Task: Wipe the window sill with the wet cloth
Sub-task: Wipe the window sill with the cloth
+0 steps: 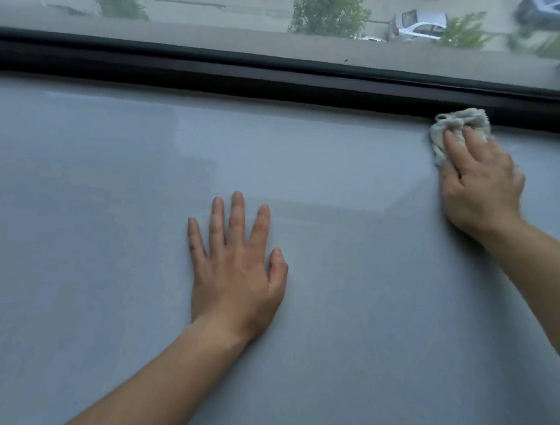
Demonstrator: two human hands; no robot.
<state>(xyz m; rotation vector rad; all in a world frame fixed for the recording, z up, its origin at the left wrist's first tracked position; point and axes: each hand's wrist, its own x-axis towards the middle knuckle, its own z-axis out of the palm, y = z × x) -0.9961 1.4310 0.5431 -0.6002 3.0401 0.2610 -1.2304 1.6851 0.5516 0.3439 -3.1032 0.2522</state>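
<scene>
Two bare hands work a wide grey window sill (103,232), seen from the head camera. The left hand (237,269) lies flat near the middle, fingers spread, palm down as a brace. The right hand (482,184) presses the wet cloth (459,126) into the far right corner, against the dark window frame (282,78). Two fingers lie nearly straight across the wad; the thumb is hidden.

The cloth is pale, nubbly terry, crumpled into a soft lump. It looks light and limp, likely to fold or slip from under the fingers unless the palm bears down on its middle. The sill is smooth and matt, with a paler sheen that suggests damp patches. Beyond the glass, blurred trees (328,10) and a parked silver car (417,27) line a street below.
</scene>
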